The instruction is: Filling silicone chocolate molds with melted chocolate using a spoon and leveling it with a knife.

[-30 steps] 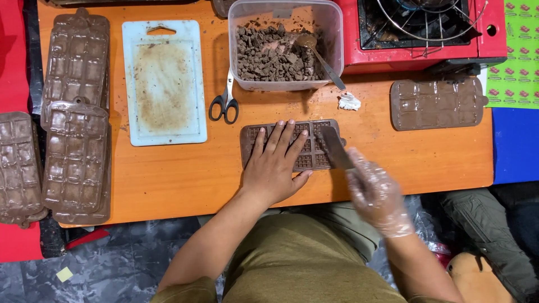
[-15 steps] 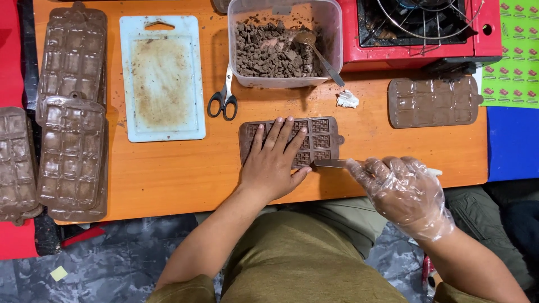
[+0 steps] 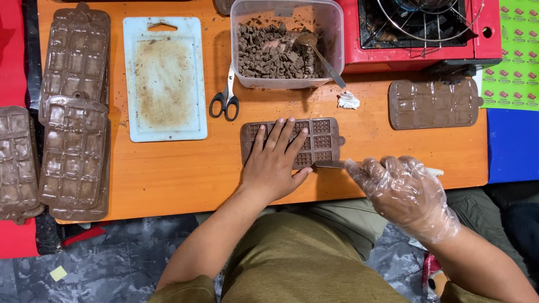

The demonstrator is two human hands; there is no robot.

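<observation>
left hand (image 3: pixel 273 165) flat, fingers spread, pressing the brown mould (image 3: pixel 292 142); gloved right hand (image 3: pixel 407 193) closed on a scraper (image 3: pixel 331 164), blade touching the mould's near right corner.

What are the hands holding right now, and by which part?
The gloved right hand holds a flat metal scraper by its handle end. The bare left hand grips nothing; it presses flat on the chocolate mould.

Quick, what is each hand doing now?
Left hand: open, flat on the brown mould.
Right hand: gloved, closed on a scraper.
</observation>
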